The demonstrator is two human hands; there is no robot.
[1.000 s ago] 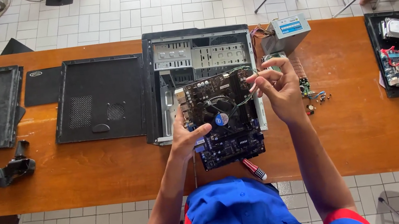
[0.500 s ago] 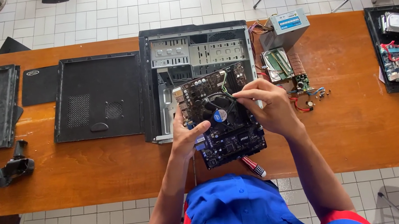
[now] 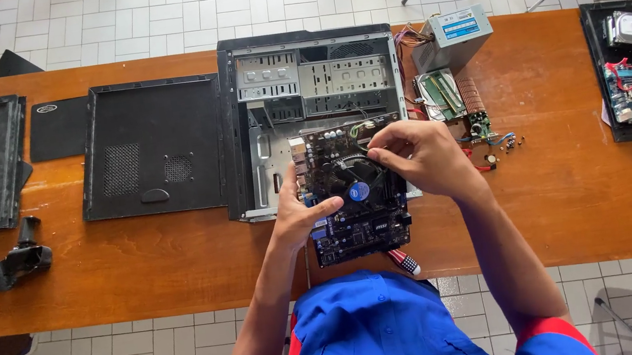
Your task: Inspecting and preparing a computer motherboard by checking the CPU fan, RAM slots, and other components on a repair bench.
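Dark green motherboard with black round cooler fan held tilted over front edge of open grey computer case. Left hand half open, thumb and fingers gripping board's left edge. Right hand curled, fingertips pinched together at fan's upper right; item pinched not discernible. Red-handled screwdriver lies below board.
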